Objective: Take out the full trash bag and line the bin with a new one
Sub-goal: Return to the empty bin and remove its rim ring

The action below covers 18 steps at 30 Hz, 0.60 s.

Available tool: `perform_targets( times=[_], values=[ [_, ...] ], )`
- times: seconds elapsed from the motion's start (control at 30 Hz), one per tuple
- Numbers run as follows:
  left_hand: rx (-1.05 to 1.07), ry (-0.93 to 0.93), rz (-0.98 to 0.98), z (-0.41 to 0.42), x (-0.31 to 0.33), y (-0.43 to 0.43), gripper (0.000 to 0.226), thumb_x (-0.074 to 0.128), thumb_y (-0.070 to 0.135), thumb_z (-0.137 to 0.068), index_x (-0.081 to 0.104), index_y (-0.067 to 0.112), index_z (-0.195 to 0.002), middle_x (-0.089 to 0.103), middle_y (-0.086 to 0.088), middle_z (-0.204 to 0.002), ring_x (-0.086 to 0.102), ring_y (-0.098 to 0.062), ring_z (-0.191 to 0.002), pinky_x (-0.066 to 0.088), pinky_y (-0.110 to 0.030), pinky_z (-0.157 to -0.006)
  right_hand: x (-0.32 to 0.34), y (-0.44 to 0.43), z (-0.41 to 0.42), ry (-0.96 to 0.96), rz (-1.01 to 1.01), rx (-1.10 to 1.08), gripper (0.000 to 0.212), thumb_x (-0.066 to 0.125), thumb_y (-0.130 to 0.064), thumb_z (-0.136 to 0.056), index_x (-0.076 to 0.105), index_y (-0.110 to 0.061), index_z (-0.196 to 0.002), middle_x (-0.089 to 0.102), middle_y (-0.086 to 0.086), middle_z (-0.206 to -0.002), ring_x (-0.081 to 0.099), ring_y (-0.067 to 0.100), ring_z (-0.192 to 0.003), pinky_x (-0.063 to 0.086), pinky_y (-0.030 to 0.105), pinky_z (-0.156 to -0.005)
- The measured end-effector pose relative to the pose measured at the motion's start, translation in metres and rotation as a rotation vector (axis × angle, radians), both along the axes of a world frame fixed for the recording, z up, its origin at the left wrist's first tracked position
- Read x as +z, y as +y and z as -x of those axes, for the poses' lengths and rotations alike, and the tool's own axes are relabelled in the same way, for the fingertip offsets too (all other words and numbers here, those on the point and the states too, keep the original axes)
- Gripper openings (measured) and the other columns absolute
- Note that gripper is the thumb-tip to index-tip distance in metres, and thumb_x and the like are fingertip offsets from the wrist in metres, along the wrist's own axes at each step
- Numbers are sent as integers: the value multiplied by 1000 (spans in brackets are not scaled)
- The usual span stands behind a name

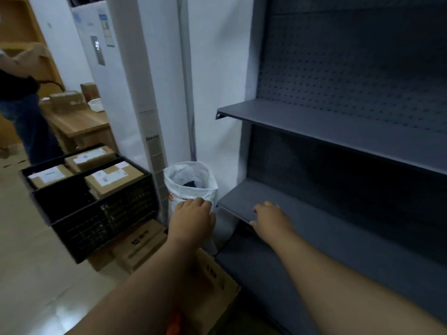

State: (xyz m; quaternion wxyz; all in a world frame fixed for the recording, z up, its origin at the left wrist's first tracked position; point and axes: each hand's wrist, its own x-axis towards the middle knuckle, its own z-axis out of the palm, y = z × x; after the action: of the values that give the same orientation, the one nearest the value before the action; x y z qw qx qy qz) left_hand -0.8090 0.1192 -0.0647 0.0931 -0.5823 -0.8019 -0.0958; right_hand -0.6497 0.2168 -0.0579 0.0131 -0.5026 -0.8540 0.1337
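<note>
Trash bag [191, 180]: white, open, left of shelf [302, 204].
Left hand [193, 218]: at bag's near rim; grip unclear.
Right hand [271, 218]: relaxed over shelf edge, holding nothing.

No text legible, parcel labels [110, 176] blurred (print too small), dark marks on the carton [142, 240] unreadable

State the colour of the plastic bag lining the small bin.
A white plastic trash bag; best in head view.

Black crate [96, 209] of parcels atop cardboard boxes [137, 245] — grey shelving [338, 131] opposite.
</note>
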Motion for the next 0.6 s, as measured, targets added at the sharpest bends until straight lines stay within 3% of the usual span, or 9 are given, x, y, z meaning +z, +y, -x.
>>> perform_targets(
  times=[0.17,0.33,0.6],
  values=[
    [-214,0,-12,-43,11,44,42,34,38,-78,68,13,-81,69,-8,-78,66,-31,-73,51,-37,-65,12,-2,-61,20,-51,-238,42,51,-32,-94,50,-13,-131,47,10,-135,42,28,-125,39,34,-101],
    [-457,28,-12,-104,6,65,39,35,38,-95,60,12,-110,63,-9,-110,56,-29,-103,42,-38,-85,11,-31,-128,-2,-83,-502,42,47,-36,-96,51,-13,-131,48,10,-133,43,28,-124,42,36,-97],
    [-846,77,6,-247,2,64,36,32,36,-96,57,13,-107,61,-6,-108,55,-25,-101,40,-34,-81,6,-98,-264,-48,-104,-908,39,42,-30,-97,50,-14,-132,50,9,-132,43,27,-124,41,35,-96]
  ],
)
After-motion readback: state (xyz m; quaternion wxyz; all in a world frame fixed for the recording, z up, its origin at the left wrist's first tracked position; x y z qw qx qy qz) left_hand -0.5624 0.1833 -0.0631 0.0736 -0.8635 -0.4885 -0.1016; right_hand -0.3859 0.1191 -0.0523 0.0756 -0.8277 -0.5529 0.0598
